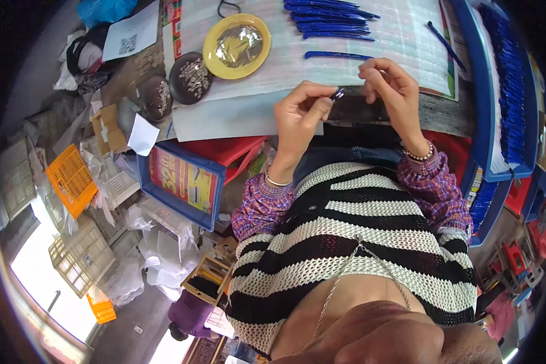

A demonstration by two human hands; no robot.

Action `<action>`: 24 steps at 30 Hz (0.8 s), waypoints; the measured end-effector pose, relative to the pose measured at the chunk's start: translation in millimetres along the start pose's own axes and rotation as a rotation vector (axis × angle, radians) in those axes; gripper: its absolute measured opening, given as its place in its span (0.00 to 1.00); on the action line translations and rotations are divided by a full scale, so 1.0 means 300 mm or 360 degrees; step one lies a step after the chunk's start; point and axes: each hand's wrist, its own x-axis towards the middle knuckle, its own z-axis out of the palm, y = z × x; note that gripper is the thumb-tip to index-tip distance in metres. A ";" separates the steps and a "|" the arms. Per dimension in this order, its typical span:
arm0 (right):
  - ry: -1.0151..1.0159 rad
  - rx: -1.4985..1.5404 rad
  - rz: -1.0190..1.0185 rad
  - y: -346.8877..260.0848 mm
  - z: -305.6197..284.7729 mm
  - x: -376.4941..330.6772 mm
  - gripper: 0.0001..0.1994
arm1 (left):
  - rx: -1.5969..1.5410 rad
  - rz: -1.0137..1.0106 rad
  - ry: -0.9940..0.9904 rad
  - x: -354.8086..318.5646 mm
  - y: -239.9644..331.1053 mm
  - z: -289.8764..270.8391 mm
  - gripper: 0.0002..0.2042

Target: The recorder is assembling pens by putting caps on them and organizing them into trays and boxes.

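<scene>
At the far left of the bench two dark bowls (191, 77) of small pale metal bits sit beside a yellow dish (236, 37) heaped with shiny pieces, all resting on a printed paper sheet (400, 30) that covers the work surface. Below the bench edge a blue tray (182, 182) lined with a colourful printed sheet leans among crates and plastic bags.

Moving right, the left hand (298, 115) is raised over the bench edge, thumb and forefinger pressed together on a small dark part (338, 93) with a glint at its tip. The right hand (387, 85) meets it from the other side, fingertips bunched and closed; whether they grip the same part or something finer I cannot tell.

The part is held in the air right above the gap between bench and lap, so I judge that a slip of either pinch would send it down into the clutter on the floor, where it would be hard to find. Pressing the pieces together off-line could also bend or jam them.

Further right, a single blue strip (337, 55) lies just beyond the hands, a bundle of blue strips (327, 18) lies above it, and a long blue tray (497, 91) packed with more runs along the right side. A careless elbow could, I think, nudge that tray.
</scene>
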 end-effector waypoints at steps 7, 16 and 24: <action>-0.0189 -0.0173 0.0135 0.015 -0.019 -0.030 0.08 | 0.1334 0.0215 0.0275 -0.073 0.125 -0.368 0.03; -0.0185 -0.0228 0.0134 0.026 -0.025 -0.043 0.06 | 0.2034 0.0761 -0.0044 -0.046 0.022 -0.266 0.08; -0.0328 -0.0485 0.0114 0.018 -0.012 -0.033 0.10 | 0.2015 0.0904 -0.0147 0.035 -0.015 -0.160 0.09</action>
